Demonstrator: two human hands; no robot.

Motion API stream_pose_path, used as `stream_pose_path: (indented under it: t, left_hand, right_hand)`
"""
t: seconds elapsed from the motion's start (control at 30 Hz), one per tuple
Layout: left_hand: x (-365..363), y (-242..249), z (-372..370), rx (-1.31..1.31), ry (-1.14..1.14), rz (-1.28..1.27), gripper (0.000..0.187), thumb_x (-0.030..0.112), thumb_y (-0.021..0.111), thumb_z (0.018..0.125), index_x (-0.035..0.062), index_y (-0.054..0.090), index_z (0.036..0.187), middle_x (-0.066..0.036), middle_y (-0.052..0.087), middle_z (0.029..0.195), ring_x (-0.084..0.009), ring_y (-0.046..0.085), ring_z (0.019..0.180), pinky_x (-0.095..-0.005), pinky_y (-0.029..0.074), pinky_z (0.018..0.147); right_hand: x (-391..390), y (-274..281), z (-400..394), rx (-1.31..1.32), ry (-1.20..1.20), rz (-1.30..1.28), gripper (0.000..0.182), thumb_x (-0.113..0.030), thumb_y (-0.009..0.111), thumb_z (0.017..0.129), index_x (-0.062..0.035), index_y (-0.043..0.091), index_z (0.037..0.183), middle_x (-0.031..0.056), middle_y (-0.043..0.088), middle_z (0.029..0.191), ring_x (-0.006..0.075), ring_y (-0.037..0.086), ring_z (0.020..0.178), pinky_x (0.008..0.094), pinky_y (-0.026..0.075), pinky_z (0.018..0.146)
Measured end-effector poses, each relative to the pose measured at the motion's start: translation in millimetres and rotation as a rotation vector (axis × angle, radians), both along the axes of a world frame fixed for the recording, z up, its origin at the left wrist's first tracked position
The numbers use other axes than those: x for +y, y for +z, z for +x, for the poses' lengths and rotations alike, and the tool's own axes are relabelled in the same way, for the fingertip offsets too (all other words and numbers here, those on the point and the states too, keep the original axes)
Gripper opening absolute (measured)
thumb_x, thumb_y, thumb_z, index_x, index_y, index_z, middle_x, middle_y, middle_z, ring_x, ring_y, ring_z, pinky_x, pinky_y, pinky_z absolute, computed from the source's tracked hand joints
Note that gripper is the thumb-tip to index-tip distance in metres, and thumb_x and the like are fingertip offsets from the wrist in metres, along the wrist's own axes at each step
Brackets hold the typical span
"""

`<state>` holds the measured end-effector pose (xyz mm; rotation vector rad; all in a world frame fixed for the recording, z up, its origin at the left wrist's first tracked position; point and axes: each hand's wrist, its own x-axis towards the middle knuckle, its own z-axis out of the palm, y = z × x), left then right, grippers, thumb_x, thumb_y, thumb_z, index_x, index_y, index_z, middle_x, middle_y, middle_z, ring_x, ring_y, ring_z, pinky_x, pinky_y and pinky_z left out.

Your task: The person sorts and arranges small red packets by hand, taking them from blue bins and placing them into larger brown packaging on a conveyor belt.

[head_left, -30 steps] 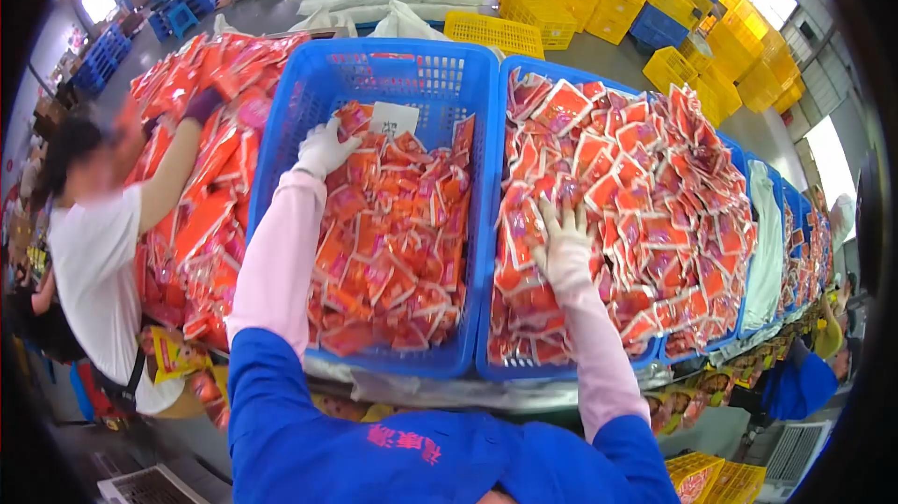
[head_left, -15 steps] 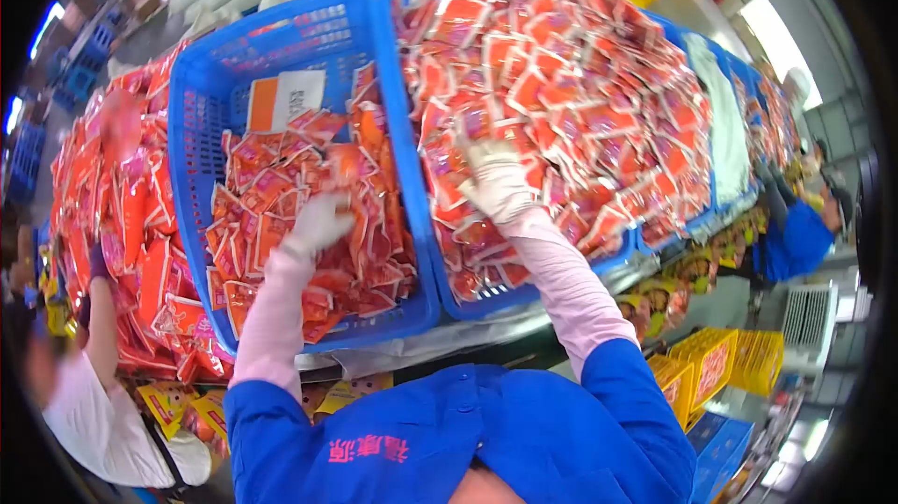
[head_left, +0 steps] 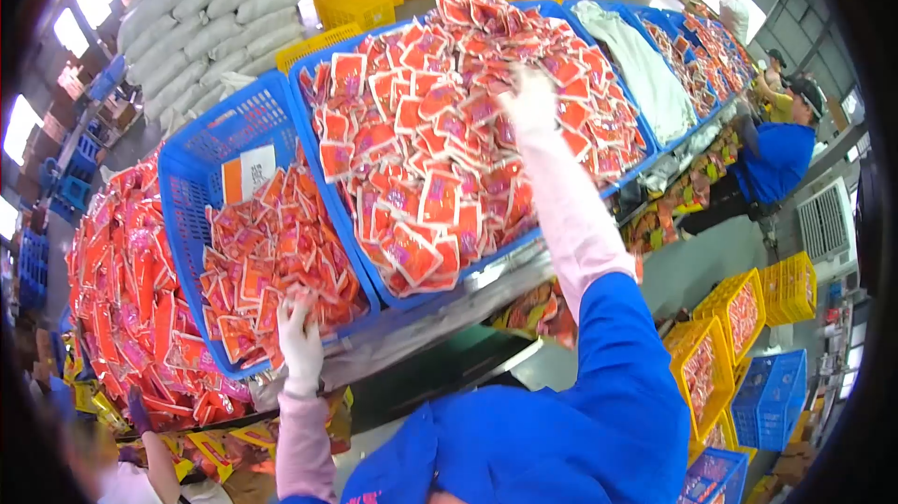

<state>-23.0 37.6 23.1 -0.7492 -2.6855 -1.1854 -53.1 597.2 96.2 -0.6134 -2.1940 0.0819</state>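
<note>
White-gloved left hand and right hand cannot be judged gripping or free, and flat red-and-white plastic packets, heaped steeply, could be spilled if knocked.

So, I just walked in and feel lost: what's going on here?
Someone in blue is handling red packets. The gloved left hand is at the near end of the less full blue basket; the gloved right hand, blurred, is over the heaped blue basket beside it. Whether either grips a packet isn't clear.
</note>
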Motion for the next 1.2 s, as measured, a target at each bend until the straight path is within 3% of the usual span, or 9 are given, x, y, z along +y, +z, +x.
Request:
stream_pose_path:
  t: [0.07, 0.17, 0.37, 0.53, 0.6, 0.77, 0.87, 1.0, 1.2]
  left_hand:
    - [-10, -14, 15, -0.041, 0.042, 0.014, 0.039, -0.005, 0.056, 0.086, 0.0064, 0.070, 0.121, -0.020, 0.061, 0.123, -0.0380, 0.054, 0.124, -0.0443, 0.042, 0.106]
    - [-1, -42, 19, -0.011, 0.097, 0.013, 0.035, -0.001, 0.058, 0.085, 0.0053, 0.070, 0.117, -0.018, 0.061, 0.117, -0.0350, 0.057, 0.113, -0.0418, 0.045, 0.102]
    - [55, -50, 12, 0.005, 0.212, 0.025, 0.021, 0.004, 0.063, 0.087, 0.0048, 0.071, 0.106, -0.016, 0.059, 0.110, -0.0346, 0.060, 0.102, -0.0414, 0.050, 0.088]
    - [75, -54, 18, 0.040, 0.318, -0.076, 0.018, 0.015, 0.067, 0.088, 0.0093, 0.071, 0.105, -0.017, 0.058, 0.112, -0.0384, 0.061, 0.101, -0.0461, 0.052, 0.080]
    - [76, -61, 14, 0.124, 0.354, -0.212, 0.022, 0.017, 0.069, 0.086, 0.0097, 0.070, 0.107, -0.016, 0.058, 0.113, -0.0386, 0.061, 0.100, -0.0458, 0.052, 0.080]
    - [87, -52, 15, 0.117, 0.452, -0.258, 0.024, 0.018, 0.071, 0.084, 0.0126, 0.071, 0.108, -0.015, 0.058, 0.109, -0.0377, 0.062, 0.097, -0.0449, 0.052, 0.077]
    - [84, -59, 13, 0.082, 0.455, -0.246, 0.025, 0.017, 0.072, 0.083, 0.0138, 0.073, 0.107, -0.014, 0.059, 0.104, -0.0366, 0.063, 0.093, -0.0440, 0.052, 0.074]
    - [84, -61, 11, 0.036, 0.426, -0.231, 0.025, 0.015, 0.072, 0.081, 0.0135, 0.075, 0.106, -0.014, 0.060, 0.101, -0.0356, 0.064, 0.093, -0.0424, 0.053, 0.074]
    - [89, -53, 12, 0.084, 0.396, -0.268, 0.023, 0.015, 0.072, 0.082, 0.0124, 0.074, 0.105, -0.013, 0.061, 0.106, -0.0336, 0.064, 0.097, -0.0411, 0.052, 0.079]
  right_hand:
    - [65, 15, -11, -0.104, -0.249, -0.268, 0.079, -0.066, 0.068, 0.080, -0.0165, 0.055, 0.140, 0.0253, 0.055, 0.139, 0.0444, 0.050, 0.130, 0.0567, 0.041, 0.107]
    - [24, 14, -47, -0.540, -0.318, -0.512, 0.084, -0.080, 0.058, 0.079, -0.0344, 0.047, 0.148, 0.0187, 0.036, 0.158, 0.0358, 0.028, 0.150, 0.0754, 0.024, 0.111]
    - [-57, -57, -20, -0.841, 0.159, -0.135, 0.048, -0.053, 0.066, 0.085, -0.0203, 0.067, 0.121, 0.0108, 0.059, 0.129, 0.0339, 0.048, 0.132, 0.0487, 0.048, 0.102]
    - [-133, -30, 26, -0.899, 0.896, -0.243, 0.066, -0.039, 0.070, 0.083, -0.0241, 0.053, 0.145, 0.0139, 0.050, 0.148, 0.0388, 0.045, 0.138, 0.0529, 0.043, 0.110]
    - [-100, 66, 25, -1.035, 0.901, -0.277, 0.064, -0.044, 0.070, 0.081, -0.0246, 0.058, 0.141, 0.0153, 0.052, 0.147, 0.0342, 0.054, 0.132, 0.0474, 0.045, 0.109]
    - [115, 138, -105, -0.076, 0.522, -0.269, 0.076, -0.042, 0.082, 0.074, -0.0072, 0.057, 0.137, 0.0211, 0.070, 0.115, 0.0352, 0.069, 0.105, 0.0417, 0.054, 0.089]
    - [260, 74, -198, -0.070, 0.007, -0.672, 0.092, -0.061, 0.073, 0.081, -0.0140, 0.042, 0.153, 0.0181, 0.055, 0.146, 0.0330, 0.054, 0.134, 0.0416, 0.043, 0.109]
    - [255, -12, -235, -0.423, 0.418, -0.723, 0.088, -0.063, 0.065, 0.083, -0.0193, 0.039, 0.156, 0.0156, 0.044, 0.156, 0.0333, 0.039, 0.146, 0.0406, 0.029, 0.120]
    - [101, 22, -132, -0.574, 0.511, -0.495, 0.073, -0.051, 0.075, 0.075, -0.0260, 0.057, 0.142, 0.0154, 0.065, 0.134, 0.0266, 0.063, 0.124, 0.0364, 0.048, 0.104]
